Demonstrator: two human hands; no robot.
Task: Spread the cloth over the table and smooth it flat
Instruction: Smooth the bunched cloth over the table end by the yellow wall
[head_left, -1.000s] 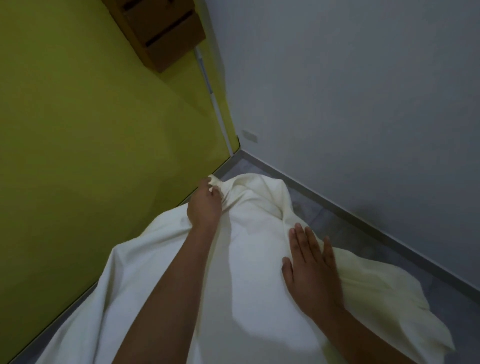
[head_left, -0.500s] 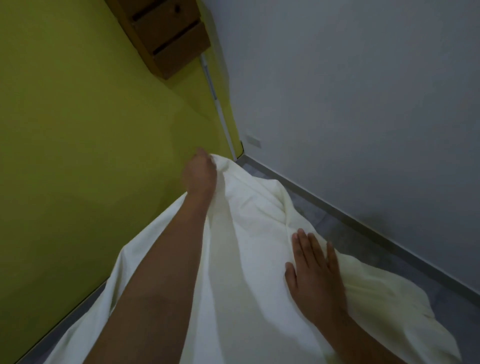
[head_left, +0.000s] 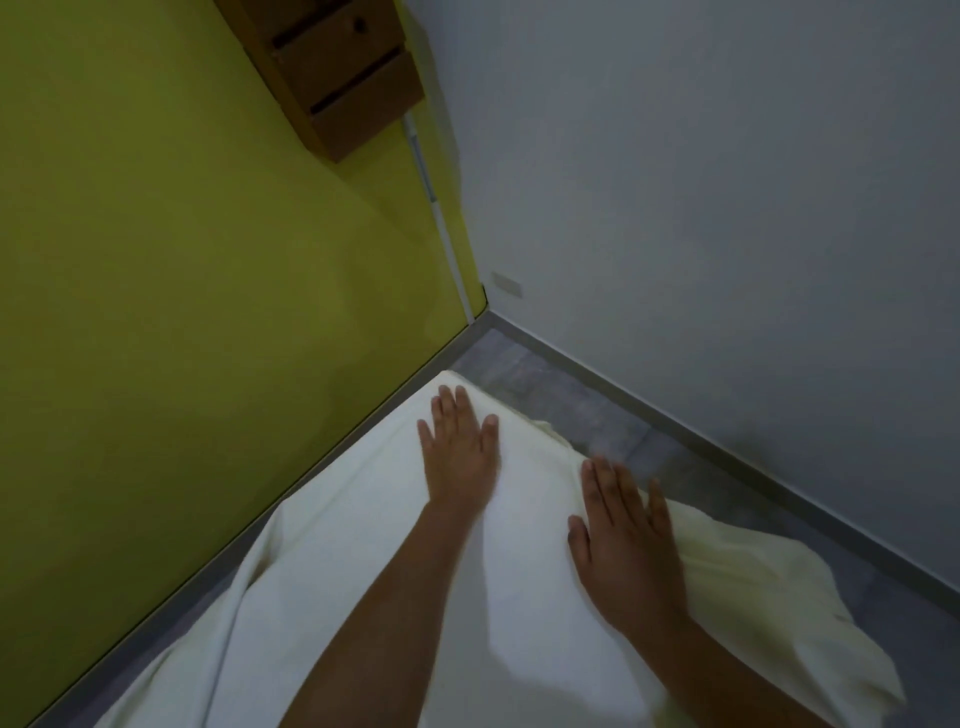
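Right hand (head_left: 623, 551): the nearer of the two. It lies palm down on the cloth (head_left: 337, 571), fingers (head_left: 608, 488) straight and slightly spread, gripping nothing.

The cloth lies directly under both palms. The bench is hidden beneath it. The cloth's long axis runs away from the body, parallel to the yellow wall (head_left: 182, 260).

To the right of the right fingers the cloth is bunched in soft folds and droops over the side. That part looks unsmoothed.

Left hand (head_left: 460, 462): farther out and also flat. Its fingers (head_left: 451, 410) are extended and hold nothing, tips just short of the cloth's far corner.

To the left of these fingers the cloth edge runs close beside the yellow wall, so there is little room.

Beyond the fingertips: open grey floor (head_left: 545, 384), then the grey wall (head_left: 727, 208).

Judgement: the next strokes should go outward and to the right, toward the folds. The right hand is nearer them.
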